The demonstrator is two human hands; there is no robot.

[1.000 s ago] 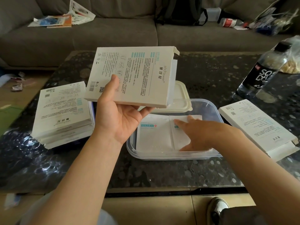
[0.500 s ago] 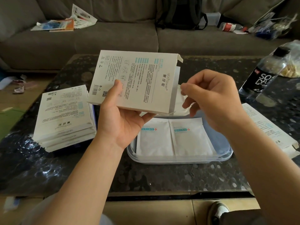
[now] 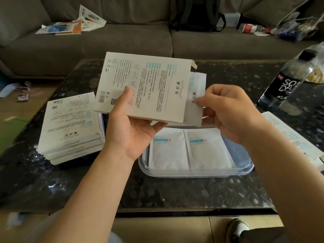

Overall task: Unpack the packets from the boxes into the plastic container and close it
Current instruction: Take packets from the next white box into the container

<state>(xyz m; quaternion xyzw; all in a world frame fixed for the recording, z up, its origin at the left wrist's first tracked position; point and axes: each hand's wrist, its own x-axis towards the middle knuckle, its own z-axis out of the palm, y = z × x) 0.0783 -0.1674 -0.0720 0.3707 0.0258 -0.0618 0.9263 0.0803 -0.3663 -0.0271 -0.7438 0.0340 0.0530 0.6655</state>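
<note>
My left hand (image 3: 129,130) grips a flat white printed box (image 3: 149,85) from below, thumb on its face, above the table. A white packet (image 3: 197,95) sticks out of the box's open right end, and my right hand (image 3: 228,113) pinches its edge. Below them a clear plastic container (image 3: 243,165) sits on the table with two white packets (image 3: 189,151) lying side by side inside. Its lid is hidden behind the box.
A stack of similar boxes (image 3: 70,127) lies at the left on the dark stone table (image 3: 175,190). Another flat box (image 3: 294,135) lies at the right. A dark soda bottle (image 3: 287,81) stands far right. A grey sofa (image 3: 114,41) with clutter runs behind.
My right hand left the packets in the container, rose to the box's open end and now pinches a packet partly drawn out. The left hand keeps holding the box.
</note>
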